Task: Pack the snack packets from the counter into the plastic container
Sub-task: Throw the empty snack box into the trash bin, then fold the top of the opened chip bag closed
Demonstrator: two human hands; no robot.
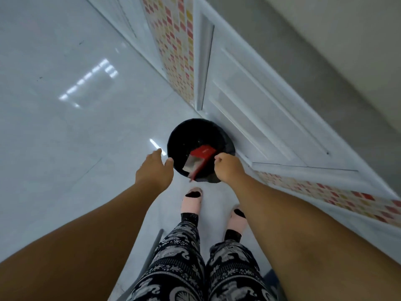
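Looking straight down, the view takes in a glossy white floor and a white panelled door beside a tiled wall. Against the door stands a round black bin. Inside it a red carton leans tilted, its writing too small to read. Just right of the carton, the right hand hovers with fingers curled, apparently holding nothing. Left of the rim, the left hand hangs relaxed and spread.
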